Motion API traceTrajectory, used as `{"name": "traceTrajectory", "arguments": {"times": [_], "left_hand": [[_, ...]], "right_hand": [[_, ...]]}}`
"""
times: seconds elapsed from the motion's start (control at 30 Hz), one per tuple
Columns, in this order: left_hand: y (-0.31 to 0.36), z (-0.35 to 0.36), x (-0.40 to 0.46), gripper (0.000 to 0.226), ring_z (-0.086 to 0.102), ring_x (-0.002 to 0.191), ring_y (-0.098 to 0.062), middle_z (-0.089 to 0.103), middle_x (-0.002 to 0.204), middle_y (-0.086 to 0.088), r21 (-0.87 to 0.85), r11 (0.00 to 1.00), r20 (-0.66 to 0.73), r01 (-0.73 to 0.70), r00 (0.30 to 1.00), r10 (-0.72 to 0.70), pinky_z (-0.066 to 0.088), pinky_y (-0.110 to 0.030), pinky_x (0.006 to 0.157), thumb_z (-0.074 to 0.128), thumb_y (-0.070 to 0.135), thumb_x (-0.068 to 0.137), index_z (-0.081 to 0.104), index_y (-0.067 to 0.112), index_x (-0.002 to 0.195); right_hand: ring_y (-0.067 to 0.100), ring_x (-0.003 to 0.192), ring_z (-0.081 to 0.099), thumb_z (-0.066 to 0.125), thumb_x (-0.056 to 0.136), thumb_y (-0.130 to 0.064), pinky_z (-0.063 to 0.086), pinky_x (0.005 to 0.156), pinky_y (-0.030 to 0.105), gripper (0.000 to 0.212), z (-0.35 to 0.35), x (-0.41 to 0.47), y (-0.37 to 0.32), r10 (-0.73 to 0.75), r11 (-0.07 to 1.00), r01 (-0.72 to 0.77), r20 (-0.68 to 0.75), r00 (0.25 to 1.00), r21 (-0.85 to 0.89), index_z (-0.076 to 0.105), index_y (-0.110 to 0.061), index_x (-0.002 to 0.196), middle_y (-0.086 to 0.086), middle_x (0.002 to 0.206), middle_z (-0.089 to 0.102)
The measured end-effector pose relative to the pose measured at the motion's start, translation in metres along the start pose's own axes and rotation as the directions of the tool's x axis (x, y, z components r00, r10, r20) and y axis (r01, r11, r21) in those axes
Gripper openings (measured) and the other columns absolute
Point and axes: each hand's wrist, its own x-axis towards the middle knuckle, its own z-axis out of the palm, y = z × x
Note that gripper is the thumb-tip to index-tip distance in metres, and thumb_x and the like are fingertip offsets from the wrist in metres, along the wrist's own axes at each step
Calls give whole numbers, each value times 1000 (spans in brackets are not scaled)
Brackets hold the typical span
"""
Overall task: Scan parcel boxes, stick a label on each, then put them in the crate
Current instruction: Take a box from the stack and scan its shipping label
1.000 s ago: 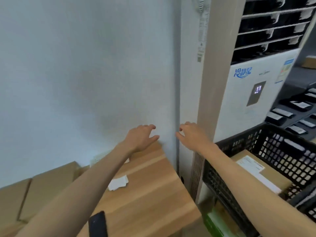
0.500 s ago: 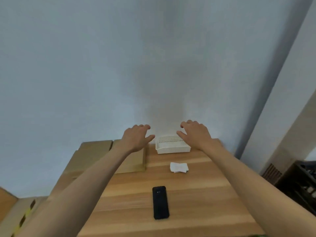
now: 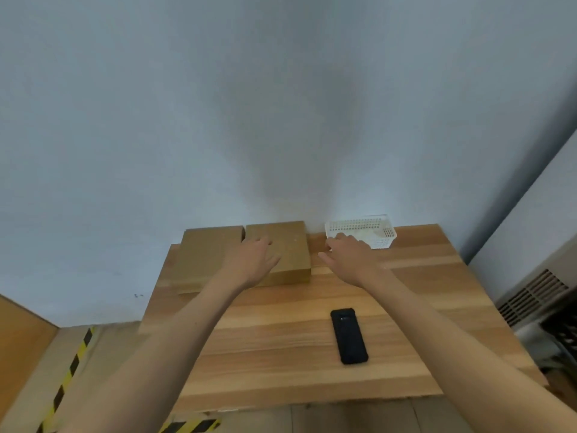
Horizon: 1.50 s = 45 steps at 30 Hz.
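Parcel boxes: two flat brown cartons lie side by side at the far edge of the wooden table (image 3: 281, 339), against the wall. The right box (image 3: 290, 245) sits under the left hand (image 3: 254, 260), whose fingers are spread and relaxed over its top, holding nothing; whether the palm touches the cardboard cannot be told. The left box (image 3: 206, 254) lies just beside it. The right hand (image 3: 349, 257), fingers loosely extended and empty, hovers between the right box and a white perforated basket (image 3: 382, 232). A black handheld device (image 3: 349, 337) lies nearer the table's front edge, well apart from both hands.
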Motion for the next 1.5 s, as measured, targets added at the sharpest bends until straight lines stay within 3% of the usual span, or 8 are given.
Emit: {"name": "traceTrajectory", "arguments": {"times": [0.23, 0.57, 0.87, 0.93, 1.07, 1.2, 1.37, 1.5], "left_hand": [[-55, 52, 27, 54, 57, 126, -26, 57, 144, -6, -71, 992, 123, 99, 988, -90, 50, -41, 96, 46, 48, 104, 45, 16, 148], [-119, 118, 89, 50, 58, 123, -28, 60, 138, -8, -196, 912, 256, 360, 917, -306, 47, -39, 91, 48, 44, 104, 49, 13, 144], [-160, 179, 147, 58, 65, 106, -27, 62, 136, -9, -337, 847, 362, 412, 887, -287, 52, -36, 86, 52, 38, 103, 39, 11, 152], [-163, 187, 156, 57, 62, 115, -30, 60, 138, -9, -379, 814, 377, 440, 877, -298, 49, -34, 89, 53, 34, 103, 39, 9, 152], [-169, 205, 172, 55, 63, 104, -30, 63, 133, -13, -414, 766, 390, 492, 856, -339, 48, -31, 82, 52, 35, 103, 41, 7, 150], [-165, 217, 180, 48, 57, 123, -32, 59, 138, -13, -422, 727, 380, 542, 833, -401, 43, -31, 87, 52, 33, 103, 49, 6, 142], [-161, 230, 174, 50, 59, 115, -35, 62, 129, -16, -385, 718, 399, 580, 806, -437, 51, -41, 90, 56, 39, 100, 53, 1, 133], [-152, 241, 134, 51, 52, 126, -34, 50, 137, -15, -410, 689, 434, 597, 792, -428, 46, -42, 105, 61, 36, 99, 54, 3, 138]], "right_hand": [[20, 84, 50, 41, 105, -45, 41, 70, 34, 35, 56, 44, -10, 2, 1000, -2, 66, 998, -7, 57, -15, 101, 4, 102, 58], [24, 85, 57, 45, 103, -45, 50, 73, 39, 34, 127, 139, 5, 84, 990, -103, 193, 978, 95, 52, -15, 90, 5, 94, 59], [37, 121, 54, 45, 102, -51, 48, 98, 51, 58, 192, 192, 3, 303, 919, -360, 296, 906, 160, 48, -3, 136, 18, 131, 57], [37, 125, 53, 45, 102, -53, 47, 100, 52, 62, 204, 200, 5, 368, 852, -460, 338, 866, 251, 44, -2, 138, 19, 136, 55], [38, 127, 51, 48, 103, -47, 46, 103, 53, 62, 228, 213, 7, 447, 752, -553, 338, 828, 359, 39, -1, 142, 20, 141, 51], [40, 130, 49, 55, 101, -42, 45, 105, 54, 64, 248, 225, 10, 491, 694, -596, 340, 802, 405, 36, 1, 144, 22, 143, 48], [42, 130, 46, 62, 98, -39, 41, 109, 53, 65, 258, 216, 18, 492, 683, -610, 364, 791, 403, 41, 4, 142, 26, 142, 45], [34, 125, 47, 65, 96, -41, 44, 108, 48, 54, 259, 172, 25, 490, 642, -640, 417, 766, 421, 53, -2, 132, 19, 137, 47]]}}
